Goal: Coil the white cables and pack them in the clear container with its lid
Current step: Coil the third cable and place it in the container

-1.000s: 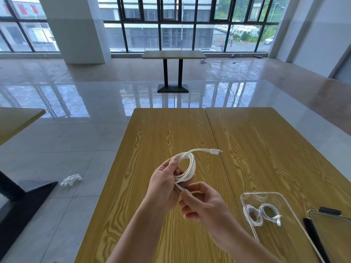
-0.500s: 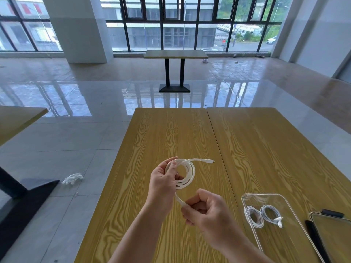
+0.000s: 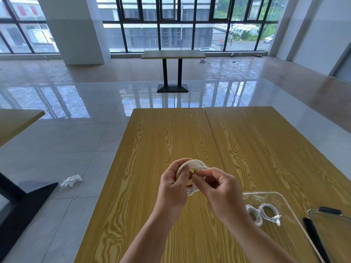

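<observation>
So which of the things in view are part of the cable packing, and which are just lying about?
Job:
- white cable coil, held in left hand and right hand
- clear container
- two coiled cables inside it
- lid, at its right

Lying about:
- white rag on the floor
- dark object behind the lid

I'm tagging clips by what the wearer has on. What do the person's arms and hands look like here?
Both arms are bare as far as the picture shows: no sleeves reach the forearms. The left hand and right hand wear no gloves. No watch, bracelet or ring shows on the visible sides, and no markings or cables are attached to either arm.
</observation>
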Demonstrator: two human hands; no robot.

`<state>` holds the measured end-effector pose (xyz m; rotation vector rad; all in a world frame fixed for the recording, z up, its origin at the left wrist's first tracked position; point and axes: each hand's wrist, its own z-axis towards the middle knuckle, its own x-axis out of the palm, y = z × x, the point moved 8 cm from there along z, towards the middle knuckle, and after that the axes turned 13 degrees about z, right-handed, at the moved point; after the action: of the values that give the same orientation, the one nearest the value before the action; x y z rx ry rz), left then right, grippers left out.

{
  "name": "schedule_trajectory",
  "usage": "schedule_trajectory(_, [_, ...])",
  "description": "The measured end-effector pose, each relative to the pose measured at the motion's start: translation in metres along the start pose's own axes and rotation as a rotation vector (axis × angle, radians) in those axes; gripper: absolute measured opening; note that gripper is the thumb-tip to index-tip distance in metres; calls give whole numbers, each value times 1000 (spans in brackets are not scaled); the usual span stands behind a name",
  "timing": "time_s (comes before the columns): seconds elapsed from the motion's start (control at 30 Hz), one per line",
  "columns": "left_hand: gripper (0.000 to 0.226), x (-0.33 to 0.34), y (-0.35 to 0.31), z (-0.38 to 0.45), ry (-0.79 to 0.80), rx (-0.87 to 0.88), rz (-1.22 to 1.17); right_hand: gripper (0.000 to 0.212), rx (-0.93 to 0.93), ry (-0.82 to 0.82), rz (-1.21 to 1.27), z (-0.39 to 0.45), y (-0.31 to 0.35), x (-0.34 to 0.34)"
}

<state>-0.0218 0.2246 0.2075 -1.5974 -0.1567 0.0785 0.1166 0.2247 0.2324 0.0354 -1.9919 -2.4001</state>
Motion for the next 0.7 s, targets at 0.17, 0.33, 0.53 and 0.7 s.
schedule_trajectory(0.17, [20,8,7,-5,69,-59,-139,33,-42,-132,-127,-3,-6,-13])
schedule_trajectory(0.33, [58,13,5,-9,295,-22,-241,51,62,-122,-63,0,-19,-16])
schedule_trajectory(0.53, [60,8,4,-8,337,11,-95,26,298,28,214,4,-36,-6])
schedule_trajectory(0.7, [50,2,4,-5,274,-9,-89,23,361,104,509,7,-39,0])
